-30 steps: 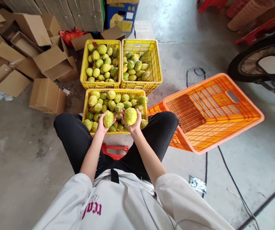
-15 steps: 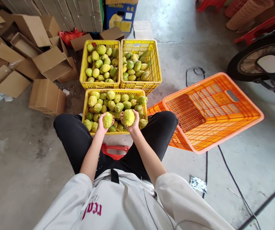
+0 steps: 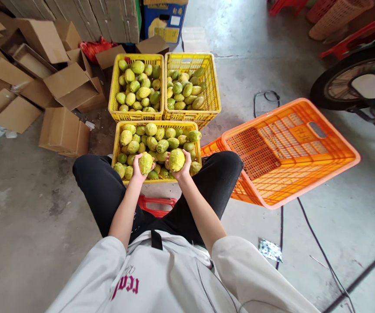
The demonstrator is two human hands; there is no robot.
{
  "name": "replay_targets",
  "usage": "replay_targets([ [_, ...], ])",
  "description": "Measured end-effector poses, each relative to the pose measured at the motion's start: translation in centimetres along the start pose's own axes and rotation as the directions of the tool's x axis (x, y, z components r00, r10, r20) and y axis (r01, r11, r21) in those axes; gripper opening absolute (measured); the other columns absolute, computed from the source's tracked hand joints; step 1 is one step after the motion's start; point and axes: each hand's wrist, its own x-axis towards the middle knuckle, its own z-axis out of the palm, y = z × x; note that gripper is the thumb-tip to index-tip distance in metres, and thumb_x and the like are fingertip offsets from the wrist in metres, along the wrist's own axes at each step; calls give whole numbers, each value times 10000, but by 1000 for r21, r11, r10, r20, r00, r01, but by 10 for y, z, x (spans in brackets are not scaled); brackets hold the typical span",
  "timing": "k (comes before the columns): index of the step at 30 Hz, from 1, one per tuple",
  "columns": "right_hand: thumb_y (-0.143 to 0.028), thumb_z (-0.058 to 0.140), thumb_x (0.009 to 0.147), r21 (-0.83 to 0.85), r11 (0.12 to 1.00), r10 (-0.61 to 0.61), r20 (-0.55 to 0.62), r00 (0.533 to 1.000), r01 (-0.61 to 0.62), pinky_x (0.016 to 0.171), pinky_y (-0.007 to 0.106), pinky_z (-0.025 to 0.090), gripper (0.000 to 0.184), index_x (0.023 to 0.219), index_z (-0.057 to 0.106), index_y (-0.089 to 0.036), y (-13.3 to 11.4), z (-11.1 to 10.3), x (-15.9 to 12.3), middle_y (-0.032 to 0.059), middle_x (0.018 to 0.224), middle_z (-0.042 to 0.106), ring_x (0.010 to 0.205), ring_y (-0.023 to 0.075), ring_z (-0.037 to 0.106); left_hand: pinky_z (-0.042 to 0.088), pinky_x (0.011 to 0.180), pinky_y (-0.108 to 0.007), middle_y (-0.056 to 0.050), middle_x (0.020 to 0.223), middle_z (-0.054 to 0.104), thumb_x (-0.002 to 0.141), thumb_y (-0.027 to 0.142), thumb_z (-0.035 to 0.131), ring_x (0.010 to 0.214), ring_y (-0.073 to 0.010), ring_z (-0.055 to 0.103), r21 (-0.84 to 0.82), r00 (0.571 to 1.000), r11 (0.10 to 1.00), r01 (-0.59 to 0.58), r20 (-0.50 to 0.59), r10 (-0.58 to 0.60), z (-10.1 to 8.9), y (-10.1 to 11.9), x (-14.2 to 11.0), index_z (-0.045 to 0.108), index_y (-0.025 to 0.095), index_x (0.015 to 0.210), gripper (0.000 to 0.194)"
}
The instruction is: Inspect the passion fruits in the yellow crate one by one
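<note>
My left hand [image 3: 138, 170] is closed round a knobbly yellow-green fruit [image 3: 145, 163], its thumb along the side. A second rounded, bumpy yellow-green fruit [image 3: 176, 160] rests in my right hand [image 3: 185, 168], fingers curled about it. Both hands are side by side, a little apart, above the near edge of a yellow plastic crate [image 3: 115, 145] between my knees. Many similar fruits [image 3: 162, 145], some greener, fill this crate. The exact kind of fruit is unclear. My palms are hidden under the held fruits.
Behind stand two more yellow crates [image 3: 111, 87] [image 3: 218, 82] with fruit. An orange crate [image 3: 272, 191] leans tilted at my right knee. Cardboard boxes [image 3: 60, 130] are heaped at left. A wheel [image 3: 331, 84], red stools [image 3: 357, 43] and black cables [image 3: 318, 241] are at right.
The fruit in my left hand has shifted and turned slightly to the left. The one in my right hand has moved a touch to the right. Everything else looks the same.
</note>
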Motion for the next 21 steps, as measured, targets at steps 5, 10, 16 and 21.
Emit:
replay_targets([
  [5, -503, 487, 903, -4, 999, 41, 5, 999, -41, 652, 403, 661, 376, 980, 653, -174, -2, 1, 0, 91, 776, 737, 755, 261, 735, 543, 506, -234, -85, 699, 699, 947, 471, 461, 610, -183, 690, -70, 999, 998, 0, -36, -3, -1, 2, 0, 699, 152, 951, 398],
  [10, -409, 548, 863, 21, 997, 73, 97, 993, -75, 755, 431, 666, 307, 1048, 655, -187, 0, 4, -2, 83, 843, 748, 882, 282, 755, 640, 818, -424, -139, 894, 769, 936, 401, 419, 951, -297, 764, -196, 1000, 980, -18, -1, 19, -1, 1, 0, 716, 150, 1136, 437],
  [16, -448, 531, 934, 26, 997, 76, 76, 994, -78, 760, 407, 673, 315, 1096, 658, -210, 0, 8, -2, 62, 881, 761, 844, 240, 736, 607, 940, -521, -133, 986, 788, 910, 292, 456, 1060, -314, 753, -223, 996, 974, -34, 69, 50, 2, 1, -4, 690, 172, 1206, 395],
  [21, -608, 570, 930, 44, 992, 114, 74, 991, -118, 737, 418, 677, 409, 1044, 651, -224, -2, 6, -3, 35, 819, 725, 761, 218, 711, 617, 910, -449, -68, 934, 771, 886, 304, 578, 1051, -290, 756, -201, 992, 978, -54, 104, 76, 0, -3, -5, 682, 220, 1079, 235],
])
